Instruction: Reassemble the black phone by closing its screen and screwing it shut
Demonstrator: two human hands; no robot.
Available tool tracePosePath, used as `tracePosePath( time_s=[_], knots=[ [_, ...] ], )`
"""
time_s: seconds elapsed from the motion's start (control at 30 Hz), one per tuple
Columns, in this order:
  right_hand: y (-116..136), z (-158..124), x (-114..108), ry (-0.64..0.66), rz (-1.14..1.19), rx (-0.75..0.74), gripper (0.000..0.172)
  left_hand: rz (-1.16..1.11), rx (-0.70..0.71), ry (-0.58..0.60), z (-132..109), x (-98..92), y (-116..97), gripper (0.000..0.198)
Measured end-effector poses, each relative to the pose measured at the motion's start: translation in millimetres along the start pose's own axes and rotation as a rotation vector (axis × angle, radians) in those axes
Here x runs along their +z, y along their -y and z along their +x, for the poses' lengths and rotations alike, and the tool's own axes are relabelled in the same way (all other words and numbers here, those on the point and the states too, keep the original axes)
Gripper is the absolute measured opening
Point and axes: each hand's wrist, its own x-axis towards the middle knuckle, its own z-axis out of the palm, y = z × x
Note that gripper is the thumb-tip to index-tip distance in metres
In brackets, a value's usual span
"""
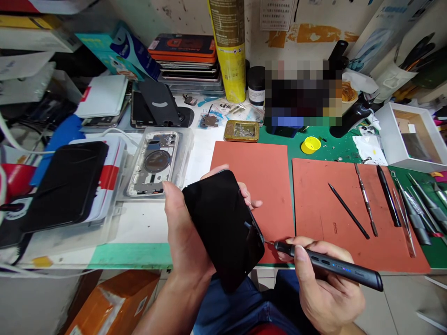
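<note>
Above the worktop (132,256)'s front edge, the left hand (188,223) grasps a tilted black smartphone (223,228) from behind, while the right hand (324,284) grips an electric screwdriver (335,265), its bit (269,242) at the phone's side edge, over a red mat (251,186).

Black phone (221,228); terracotta mat (268,195); yellow can (227,51).

From here I see a glossy black glass phone (223,228); a matt dark metal electric screwdriver (344,265); a smooth matt terracotta silicone mat (314,218).
</note>
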Motion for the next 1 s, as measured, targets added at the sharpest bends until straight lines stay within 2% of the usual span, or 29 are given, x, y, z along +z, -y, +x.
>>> tracePosePath(
  time_s=[0.77,1.0],
  knots=[
    [-0.3,0.1,1.5,-0.008,-0.025,-0.006,0.020,0.017,-0.009,0.030,-0.2,-2.4,0.2,0.075],
    [-1.7,-1.0,-0.7,-0.001,-0.011,-0.014,0.024,0.012,-0.003,0.035,0.2,-5.0,1.5,0.074]
  ],
)
